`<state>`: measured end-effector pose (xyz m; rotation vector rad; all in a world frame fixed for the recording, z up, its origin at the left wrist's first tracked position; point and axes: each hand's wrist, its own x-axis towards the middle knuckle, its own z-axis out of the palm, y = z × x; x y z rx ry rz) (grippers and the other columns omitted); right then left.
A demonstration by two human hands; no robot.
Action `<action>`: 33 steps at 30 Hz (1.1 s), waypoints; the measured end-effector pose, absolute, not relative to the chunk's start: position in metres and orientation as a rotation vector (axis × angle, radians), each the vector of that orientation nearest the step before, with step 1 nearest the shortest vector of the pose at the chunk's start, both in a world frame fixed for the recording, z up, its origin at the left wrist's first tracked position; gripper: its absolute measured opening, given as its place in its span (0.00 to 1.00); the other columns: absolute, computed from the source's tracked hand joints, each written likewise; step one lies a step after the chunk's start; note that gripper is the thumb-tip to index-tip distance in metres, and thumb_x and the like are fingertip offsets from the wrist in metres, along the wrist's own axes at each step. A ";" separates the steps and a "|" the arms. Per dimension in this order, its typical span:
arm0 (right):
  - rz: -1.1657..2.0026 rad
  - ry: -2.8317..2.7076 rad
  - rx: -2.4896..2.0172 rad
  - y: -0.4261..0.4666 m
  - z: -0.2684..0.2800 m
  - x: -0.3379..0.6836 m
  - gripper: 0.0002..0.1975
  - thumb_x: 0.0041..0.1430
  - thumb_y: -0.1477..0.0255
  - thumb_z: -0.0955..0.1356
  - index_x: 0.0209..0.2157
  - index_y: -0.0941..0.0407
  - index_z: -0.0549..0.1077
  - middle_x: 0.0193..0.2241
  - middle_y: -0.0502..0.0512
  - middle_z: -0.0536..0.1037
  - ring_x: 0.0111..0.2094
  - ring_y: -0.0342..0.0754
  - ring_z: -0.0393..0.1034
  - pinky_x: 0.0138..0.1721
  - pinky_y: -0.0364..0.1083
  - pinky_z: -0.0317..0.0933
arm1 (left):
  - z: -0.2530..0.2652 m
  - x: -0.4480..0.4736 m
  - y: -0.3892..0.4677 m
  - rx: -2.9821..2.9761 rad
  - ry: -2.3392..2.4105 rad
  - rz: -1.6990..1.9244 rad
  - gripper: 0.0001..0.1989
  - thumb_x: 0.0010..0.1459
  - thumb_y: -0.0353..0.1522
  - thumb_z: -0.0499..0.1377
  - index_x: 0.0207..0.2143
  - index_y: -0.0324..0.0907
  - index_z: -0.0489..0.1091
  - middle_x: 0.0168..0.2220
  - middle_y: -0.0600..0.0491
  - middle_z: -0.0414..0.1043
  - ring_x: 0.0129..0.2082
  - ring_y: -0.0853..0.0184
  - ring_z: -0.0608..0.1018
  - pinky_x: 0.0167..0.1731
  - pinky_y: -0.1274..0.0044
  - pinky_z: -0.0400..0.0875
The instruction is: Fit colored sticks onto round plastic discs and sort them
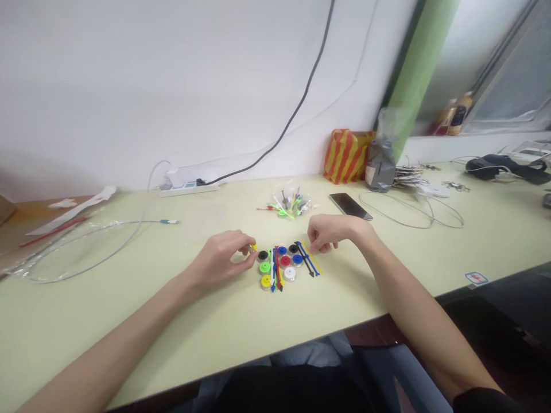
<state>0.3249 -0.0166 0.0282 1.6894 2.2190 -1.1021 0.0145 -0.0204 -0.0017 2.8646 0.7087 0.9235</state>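
My left hand (226, 255) pinches a small yellow disc-like piece (253, 248) between thumb and fingertips, just left of the laid-out pieces. Small round pieces with clear bases stand there in short columns: among them a black one (263, 256), a green one (264, 267), a yellow one (266, 281), a red one (285, 261) and a white one (290, 274). Thin plastic arrows lie between the columns, including a white arrow (272, 267). At the right lie a black arrow (305, 261) and a yellow arrow (313, 261). My right hand (323, 232) is closed beside the yellow arrow's upper part; its fingertips are partly hidden.
Behind the pieces lies a clear bag (293, 203) of mixed arrows. A phone (350, 206) is behind my right hand. Against the wall are a power strip (187, 188) and a striped bag (346, 156). Cables (142, 223) cross the table at both sides.
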 end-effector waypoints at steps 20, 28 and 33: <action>-0.699 2.836 1.730 -0.031 0.039 0.299 0.11 0.63 0.67 0.68 0.29 0.58 0.74 0.24 0.52 0.76 0.26 0.43 0.66 0.29 0.43 0.56 | 0.001 0.022 -0.029 2.884 0.689 0.964 0.07 0.65 0.31 0.59 0.45 0.43 0.72 0.33 0.53 0.78 0.33 0.66 0.78 0.37 0.73 0.71; -1.252 3.308 1.328 -0.053 0.025 0.249 0.06 0.63 0.72 0.68 0.40 0.56 0.77 0.32 0.52 0.80 0.33 0.44 0.74 0.34 0.42 0.62 | -0.005 0.023 -0.034 2.813 0.724 1.159 0.10 0.62 0.38 0.64 0.38 0.43 0.68 0.32 0.55 0.76 0.31 0.67 0.78 0.33 0.75 0.72; -1.413 3.272 1.368 -0.052 0.029 0.251 0.06 0.62 0.71 0.69 0.38 0.57 0.78 0.33 0.53 0.81 0.32 0.44 0.73 0.37 0.43 0.65 | -0.004 0.023 -0.035 2.800 0.714 1.208 0.12 0.62 0.40 0.64 0.39 0.43 0.67 0.33 0.54 0.76 0.33 0.66 0.78 0.34 0.74 0.72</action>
